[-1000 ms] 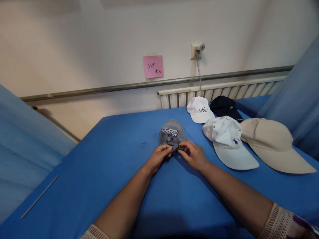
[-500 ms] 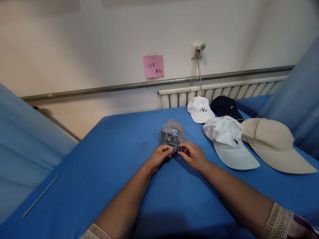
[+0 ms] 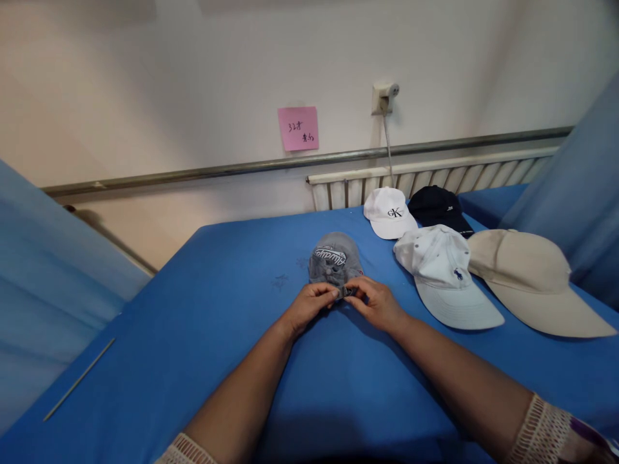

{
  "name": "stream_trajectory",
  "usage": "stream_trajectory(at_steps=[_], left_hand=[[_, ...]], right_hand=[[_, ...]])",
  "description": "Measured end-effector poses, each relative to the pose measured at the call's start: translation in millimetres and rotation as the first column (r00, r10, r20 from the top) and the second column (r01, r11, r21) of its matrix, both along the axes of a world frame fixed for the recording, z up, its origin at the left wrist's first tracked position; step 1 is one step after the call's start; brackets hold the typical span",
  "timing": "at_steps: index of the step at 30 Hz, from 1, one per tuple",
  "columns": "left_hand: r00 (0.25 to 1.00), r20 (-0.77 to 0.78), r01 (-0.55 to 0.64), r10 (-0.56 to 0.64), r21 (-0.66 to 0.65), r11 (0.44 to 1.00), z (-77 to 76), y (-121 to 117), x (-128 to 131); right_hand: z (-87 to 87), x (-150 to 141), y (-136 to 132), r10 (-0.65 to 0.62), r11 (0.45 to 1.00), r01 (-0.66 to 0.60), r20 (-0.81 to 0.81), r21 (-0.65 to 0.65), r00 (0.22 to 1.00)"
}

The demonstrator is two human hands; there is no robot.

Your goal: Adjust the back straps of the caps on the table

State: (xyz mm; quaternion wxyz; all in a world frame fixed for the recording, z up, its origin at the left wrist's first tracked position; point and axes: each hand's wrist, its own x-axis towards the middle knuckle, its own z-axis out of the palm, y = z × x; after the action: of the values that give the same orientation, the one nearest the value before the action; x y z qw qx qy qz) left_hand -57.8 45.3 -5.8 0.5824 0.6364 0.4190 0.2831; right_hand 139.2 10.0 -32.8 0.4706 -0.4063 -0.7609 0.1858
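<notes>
A grey cap [image 3: 335, 258] with white lettering lies on the blue sheet [image 3: 232, 309], its back facing me. Both of my hands meet at its rear strap. My left hand [image 3: 309, 305] pinches the strap from the left. My right hand [image 3: 377, 301] pinches the small dark buckle [image 3: 349, 291] from the right. The fingertips of both hands are nearly touching over the strap.
To the right lie several other caps: a white one with a logo [image 3: 389, 212], a black one [image 3: 438, 205], a pale white one [image 3: 445, 274] and a beige one [image 3: 532, 277]. A thin rod [image 3: 80, 379] lies at the left edge. Radiator [image 3: 435, 177] and pink note [image 3: 298, 128] on the wall behind.
My two hands have drawn closer together at the strap, and the buckle is more covered by my fingers. The cap itself has stayed put.
</notes>
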Motion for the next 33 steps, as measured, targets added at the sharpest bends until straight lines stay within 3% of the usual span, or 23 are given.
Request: stream_trajectory(at_steps=[9, 15, 18, 23, 27, 33], left_hand=[[0.999, 0.033, 0.002, -0.004, 0.044, 0.999, -2.7, -2.4, 3.2], [0.99, 0.139, -0.026, 0.02, 0.046, 0.999, -5.6, -7.4, 10.7], [0.987, 0.161, -0.025, 0.014, 0.068, 0.997, -5.9, -9.2, 11.6], [0.999, 0.036, -0.007, 0.0, 0.195, 0.981, -8.5, -10.1, 11.1], [0.995, -0.099, 0.006, 0.033, 0.37, 0.929, -8.8, -11.8, 12.0], [0.939, -0.321, 0.114, 0.126, 0.634, 0.765, 2.5, -19.1, 13.4]], right_hand=[[1.6, -1.3, -1.0, 0.055, 0.996, -0.054, 0.011, -0.074, 0.998], [-0.5, -0.9, 1.4, 0.009, 0.996, -0.007, 0.029, -0.086, 1.0], [-2.8, -2.0, 2.0, -0.049, 0.986, 0.047, -0.008, -0.157, 0.999], [-2.5, -2.8, -0.6, -0.05, 0.966, 0.026, -0.085, -0.256, 0.995], [-1.8, -1.9, -2.2, -0.026, 0.955, -0.019, -0.147, -0.296, 0.989], [-4.0, -5.8, -0.7, -0.031, 0.948, -0.061, -0.281, -0.311, 0.959]])
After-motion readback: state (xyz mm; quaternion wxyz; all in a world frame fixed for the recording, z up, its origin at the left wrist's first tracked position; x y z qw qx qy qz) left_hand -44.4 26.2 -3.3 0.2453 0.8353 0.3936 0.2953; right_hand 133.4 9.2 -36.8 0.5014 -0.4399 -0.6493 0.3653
